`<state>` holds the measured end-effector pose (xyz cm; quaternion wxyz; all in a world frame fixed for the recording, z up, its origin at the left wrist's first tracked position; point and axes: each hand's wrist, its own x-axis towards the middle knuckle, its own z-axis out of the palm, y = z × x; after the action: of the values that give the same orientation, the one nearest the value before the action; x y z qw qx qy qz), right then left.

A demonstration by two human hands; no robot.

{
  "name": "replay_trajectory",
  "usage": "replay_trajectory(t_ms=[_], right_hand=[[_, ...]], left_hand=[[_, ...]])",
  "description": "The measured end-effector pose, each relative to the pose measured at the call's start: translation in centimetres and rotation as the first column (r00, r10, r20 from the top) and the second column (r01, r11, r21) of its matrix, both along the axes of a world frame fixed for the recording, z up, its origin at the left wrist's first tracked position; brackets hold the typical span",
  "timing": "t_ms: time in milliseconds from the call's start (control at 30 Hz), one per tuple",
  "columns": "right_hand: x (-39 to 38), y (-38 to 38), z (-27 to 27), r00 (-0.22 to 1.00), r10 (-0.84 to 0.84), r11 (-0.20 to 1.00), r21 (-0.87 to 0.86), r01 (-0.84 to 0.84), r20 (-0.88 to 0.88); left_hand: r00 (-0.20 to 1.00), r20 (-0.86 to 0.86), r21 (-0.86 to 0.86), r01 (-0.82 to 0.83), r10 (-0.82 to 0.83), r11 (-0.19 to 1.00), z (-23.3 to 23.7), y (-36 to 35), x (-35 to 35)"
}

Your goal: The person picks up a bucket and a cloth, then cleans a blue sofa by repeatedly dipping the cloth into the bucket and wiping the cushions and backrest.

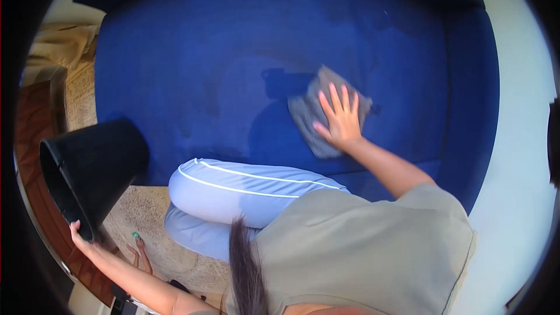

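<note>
Spread flat, my right hand (340, 118) presses on a grey cloth (304, 118) lying on the blue sofa seat (233, 41). The cloth is partly crumpled, and its edges show around my fingers. At the lower left, my left hand (83, 239) grips the rim of a black bucket (108, 151). The bucket is tilted on its side, its mouth facing left and its base against the sofa's front left corner. Most fingers of my left hand are hidden by the rim.
My knee in light trousers (216, 192) rests at the sofa's front edge. A beige rug (151, 210) covers the floor. Another person's hands (140, 251) show at the lower left. Brown fabric (61, 46) lies at the upper left, and a pale wall (519, 140) stands right.
</note>
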<state>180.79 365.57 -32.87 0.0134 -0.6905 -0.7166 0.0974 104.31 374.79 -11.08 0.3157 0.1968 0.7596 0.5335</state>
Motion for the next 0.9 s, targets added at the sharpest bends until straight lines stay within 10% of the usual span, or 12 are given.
replay_trajectory(t_ms=[267,500,600,733,900], right_hand=[[8.9,19.5,-5.0,0.964,-0.170,0.938,0.334,0.094,0.205],[7.9,31.5,-2.9,0.899,-0.428,0.888,0.227,0.399,0.095],[1.6,22.4,-2.4,0.936,-0.087,0.974,0.228,0.007,0.343],[-6.0,10.1,-0.8,0.957,0.259,0.956,0.175,-0.236,-0.128],[-2.4,21.4,-3.6,0.965,0.261,0.916,0.313,-0.251,0.008]], left_hand=[[0.998,-0.013,-0.031,-0.068,0.068,0.997,1.1,0.1,1.8],[0.997,-0.039,0.030,-0.058,0.059,0.998,0.6,0.8,2.9],[0.998,-0.019,0.015,-0.058,0.059,0.998,0.3,0.9,2.9],[0.998,-0.034,-0.019,-0.055,0.055,0.998,0.6,1.0,2.9],[0.996,-0.024,-0.051,-0.081,0.080,0.995,1.2,0.5,3.8]])
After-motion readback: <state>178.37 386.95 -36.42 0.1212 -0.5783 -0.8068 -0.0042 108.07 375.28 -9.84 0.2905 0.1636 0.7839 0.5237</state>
